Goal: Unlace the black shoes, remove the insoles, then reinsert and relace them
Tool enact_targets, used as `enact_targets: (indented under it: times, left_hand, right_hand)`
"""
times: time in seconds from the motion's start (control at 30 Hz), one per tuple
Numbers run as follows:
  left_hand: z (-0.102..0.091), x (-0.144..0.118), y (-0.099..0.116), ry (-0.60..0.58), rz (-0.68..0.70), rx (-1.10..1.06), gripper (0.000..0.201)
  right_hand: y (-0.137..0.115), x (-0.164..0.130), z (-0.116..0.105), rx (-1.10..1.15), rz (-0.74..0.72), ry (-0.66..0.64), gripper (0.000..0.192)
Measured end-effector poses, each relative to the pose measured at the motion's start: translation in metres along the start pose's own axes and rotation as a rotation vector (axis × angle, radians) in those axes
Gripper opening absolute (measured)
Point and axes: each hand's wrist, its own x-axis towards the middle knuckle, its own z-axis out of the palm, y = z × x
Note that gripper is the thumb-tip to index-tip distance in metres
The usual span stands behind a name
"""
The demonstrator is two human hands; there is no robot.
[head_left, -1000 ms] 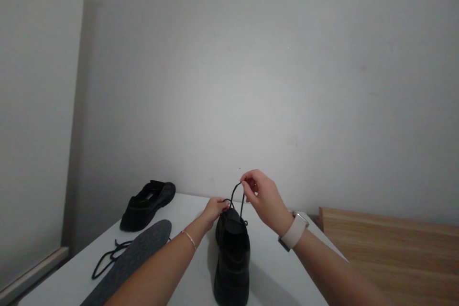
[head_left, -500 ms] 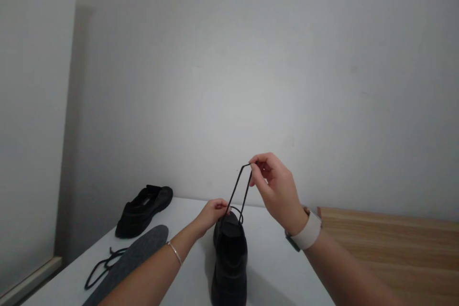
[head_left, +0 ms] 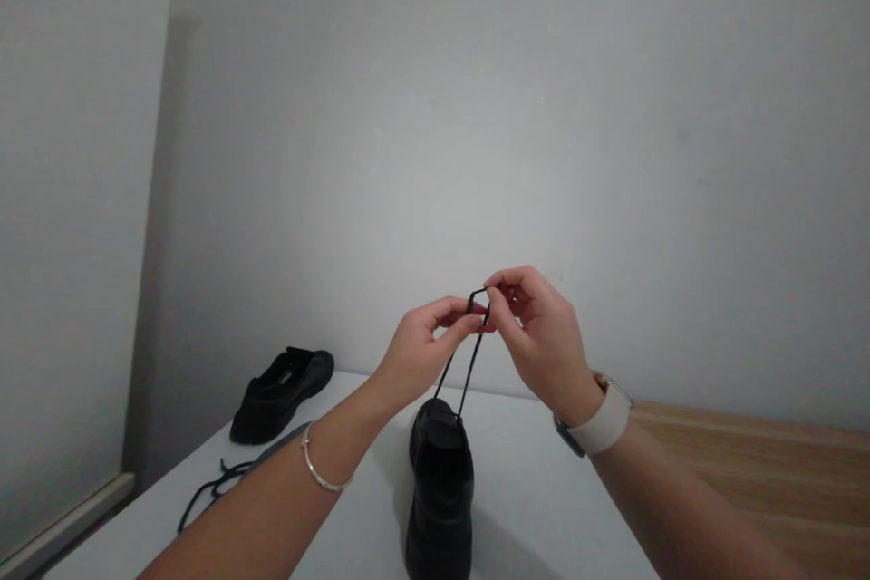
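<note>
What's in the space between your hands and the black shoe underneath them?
In the head view, only two strands of black shoelace run from the left hand and right hand down to the black shoe.

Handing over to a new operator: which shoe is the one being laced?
On the white table, it is the black shoe standing nearest the camera. Its lace runs up to the left hand and right hand; the other shoe lies far left, untouched.

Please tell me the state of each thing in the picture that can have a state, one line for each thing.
near shoe: on the white table, lace pulled up taut.
lace: both strands lifted, pinched at the top.
left hand: pinching the lace.
right hand: pinching the lace.
far shoe: lying unlaced.
loose lace: lying slack on the table.
</note>
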Motion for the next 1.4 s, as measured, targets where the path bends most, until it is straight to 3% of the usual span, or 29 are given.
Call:
enact_targets:
  times: [0.13, 0.3, 0.47, 0.67, 0.93, 1.13, 1.3, 1.4]
  left_hand:
    - [-0.008, 0.007, 0.024, 0.083, 0.044, 0.127, 0.024]
    - [-0.015, 0.003, 0.036, 0.196, 0.086, 0.179, 0.022]
    - [-0.008, 0.008, 0.035, 0.154, 0.027, 0.173, 0.022]
    - [-0.001, 0.017, 0.032, 0.127, -0.034, 0.034, 0.019]
    - [-0.001, 0.019, 0.03, 0.027, -0.013, 0.142, 0.029]
    - [0.001, 0.015, 0.027, -0.057, 0.117, 0.277, 0.018]
    - [0.0, 0.013, 0.025, 0.009, 0.159, 0.346, 0.023]
    - [-0.007, 0.012, 0.02, 0.071, 0.091, 0.229, 0.025]
  right_hand:
    - [-0.001, -0.004, -0.003, 0.037, 0.009, -0.007, 0.009]
    - [0.015, -0.016, -0.004, 0.039, 0.091, -0.089, 0.012]
    - [0.015, -0.02, -0.005, 0.133, 0.116, -0.069, 0.011]
    - [-0.002, -0.005, -0.007, 0.17, -0.024, 0.071, 0.008]
    - [0.004, 0.007, -0.002, 0.227, -0.036, 0.033, 0.008]
    - [0.003, 0.007, 0.002, 0.218, -0.028, 0.105, 0.005]
    - [0.01, 0.004, 0.004, 0.379, 0.07, 0.066, 0.009]
    - [0.027, 0.0, -0.002, 0.585, 0.233, 0.151, 0.014]
